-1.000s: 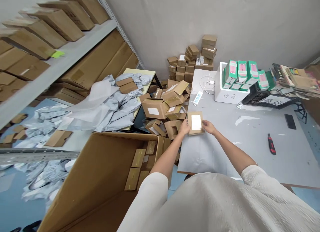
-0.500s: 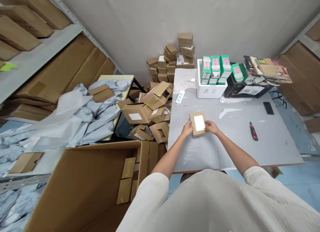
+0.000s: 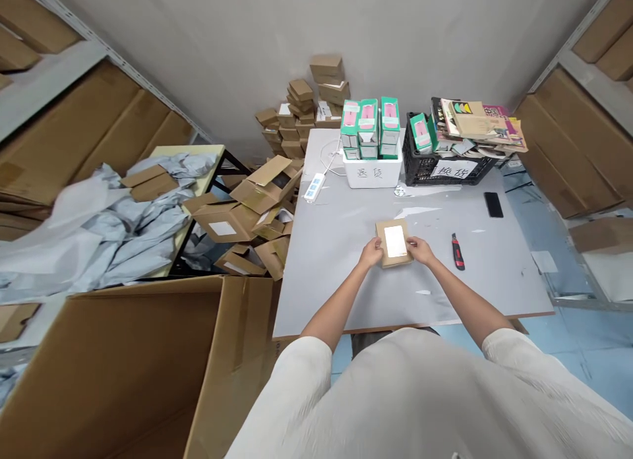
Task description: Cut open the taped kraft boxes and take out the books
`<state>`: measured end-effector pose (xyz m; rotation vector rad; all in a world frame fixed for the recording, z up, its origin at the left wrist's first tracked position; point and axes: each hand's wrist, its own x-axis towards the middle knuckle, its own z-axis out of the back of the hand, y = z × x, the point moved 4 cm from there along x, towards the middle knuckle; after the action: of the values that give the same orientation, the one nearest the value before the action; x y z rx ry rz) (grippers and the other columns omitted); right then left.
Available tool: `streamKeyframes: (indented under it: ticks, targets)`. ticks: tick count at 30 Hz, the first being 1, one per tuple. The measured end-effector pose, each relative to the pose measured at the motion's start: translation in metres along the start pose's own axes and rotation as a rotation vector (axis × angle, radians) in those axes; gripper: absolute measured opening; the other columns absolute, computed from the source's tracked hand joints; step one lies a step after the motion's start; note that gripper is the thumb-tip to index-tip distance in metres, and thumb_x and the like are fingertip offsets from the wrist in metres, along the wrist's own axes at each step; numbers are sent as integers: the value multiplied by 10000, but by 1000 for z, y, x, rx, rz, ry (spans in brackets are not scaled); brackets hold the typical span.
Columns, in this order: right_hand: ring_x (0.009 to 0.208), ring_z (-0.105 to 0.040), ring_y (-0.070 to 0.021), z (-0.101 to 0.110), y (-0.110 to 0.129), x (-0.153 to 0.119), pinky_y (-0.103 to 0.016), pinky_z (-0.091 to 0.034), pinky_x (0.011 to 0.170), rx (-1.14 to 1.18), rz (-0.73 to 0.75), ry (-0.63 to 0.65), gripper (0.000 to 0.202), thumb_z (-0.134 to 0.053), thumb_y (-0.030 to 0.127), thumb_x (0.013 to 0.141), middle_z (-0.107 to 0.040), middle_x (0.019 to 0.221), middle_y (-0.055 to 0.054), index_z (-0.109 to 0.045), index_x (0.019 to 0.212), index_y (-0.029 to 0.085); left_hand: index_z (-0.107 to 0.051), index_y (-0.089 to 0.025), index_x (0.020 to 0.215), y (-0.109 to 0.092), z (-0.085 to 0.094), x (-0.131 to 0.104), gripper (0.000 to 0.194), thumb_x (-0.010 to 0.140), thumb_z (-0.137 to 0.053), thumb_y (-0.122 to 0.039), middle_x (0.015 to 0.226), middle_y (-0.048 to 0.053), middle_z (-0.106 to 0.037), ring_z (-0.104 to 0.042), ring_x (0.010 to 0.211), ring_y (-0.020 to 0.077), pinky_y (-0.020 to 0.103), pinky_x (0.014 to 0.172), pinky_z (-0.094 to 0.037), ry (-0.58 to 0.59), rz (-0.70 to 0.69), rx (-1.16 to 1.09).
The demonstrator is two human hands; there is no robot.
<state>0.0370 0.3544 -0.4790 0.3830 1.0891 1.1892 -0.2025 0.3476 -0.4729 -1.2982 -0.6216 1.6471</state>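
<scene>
A small flat cardboard box [image 3: 388, 259] with a white label [image 3: 395, 241] on its upper face is between my two hands over the grey-topped table [image 3: 336, 301]. My left hand [image 3: 372, 252] grips its left edge, thumb toward the top face. At the right edge, my right hand [image 3: 420, 250] pinches the box by the label's side. The fingers under the box are hidden. To the right of my right hand lies a red and black utility knife [image 3: 457, 252].
A white bin [image 3: 372, 173] of green boxes and a black crate [image 3: 448, 171] stand along the table's back, near a power strip [image 3: 314, 187]. A phone [image 3: 493, 205] lies at right. Opened cartons [image 3: 232, 220] pile up left of the table, behind a large open carton [image 3: 232, 360].
My view has turned to the right, so the table and its surroundings sit further left. Both hands keep hold of the box, which has moved rightward over the table with them.
</scene>
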Motion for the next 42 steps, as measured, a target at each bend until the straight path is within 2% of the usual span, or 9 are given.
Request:
streamKeyframes:
  ticks: [4,8,16,20,24,28,34,39,42]
  targets:
    - [1240,-751,-273,26,-12,1,-439,-561,1153,-96,8,23,456,-628,175,891,-730,1460,-119,-763,1326,200,-692,-177,1366,-5,-24,-17,551,817,-684,-129,1458,156,-706,-705,1289,291,407,1135,-530,-40,72,49]
    - [1415,-642,-299,39,4,19,-452,-470,1252,-214,137,20,492,-622,155,875,-687,1512,-135,-757,1347,185,-680,-176,1323,-3,-25,-35,485,839,-688,-145,1334,154,-737,-698,1273,292,390,1129,-509,-123,134,170]
    - [1608,-382,-417,10,54,72,-639,-312,1307,-414,254,206,622,-644,117,838,-547,1682,-102,-724,1437,267,-569,-206,1473,22,-33,-39,707,803,-780,-276,1424,179,-707,-737,1248,321,402,1067,-545,-72,280,43]
    - [1536,-458,-407,7,63,78,-617,-334,1272,-601,240,222,587,-650,141,862,-614,1600,-118,-726,1426,283,-488,-214,1561,31,-36,-37,827,802,-790,-340,1503,189,-661,-747,1229,322,424,1058,-569,-70,330,-27]
    - [1381,-599,-369,24,55,73,-497,-449,1161,-724,121,163,547,-573,183,944,-676,1495,-174,-686,1478,204,-470,-172,1573,31,-17,-30,873,781,-817,-293,1585,225,-586,-618,1436,353,421,1176,-503,-187,286,-1]
    - [1302,-678,-341,38,32,53,-372,-516,1050,-620,5,151,539,-584,206,940,-739,1429,-169,-714,1462,165,-445,-163,1593,25,10,-12,883,782,-794,-176,1646,225,-521,-567,1489,336,391,1240,-442,-270,240,-14]
    - [1260,-732,-294,27,-4,15,-327,-534,1065,-388,-62,192,524,-587,216,938,-820,1282,-126,-744,1435,157,-389,-217,1648,20,28,15,899,816,-711,-112,1655,194,-516,-622,1441,267,346,1164,-505,-162,221,-163]
    - [1397,-664,-308,21,-6,18,-400,-495,1195,-111,-102,79,658,-644,241,895,-656,1577,-146,-649,1549,171,-444,-221,1627,20,33,23,877,802,-724,-118,1660,193,-533,-546,1527,299,394,1224,-461,-162,259,-130]
    - [1468,-611,-314,16,-1,26,-446,-474,1237,131,-131,50,821,-688,287,880,-552,1677,-162,-500,1673,183,-416,-210,1658,17,29,25,913,798,-708,-114,1596,188,-606,-621,1445,292,396,1184,-495,-85,279,-191]
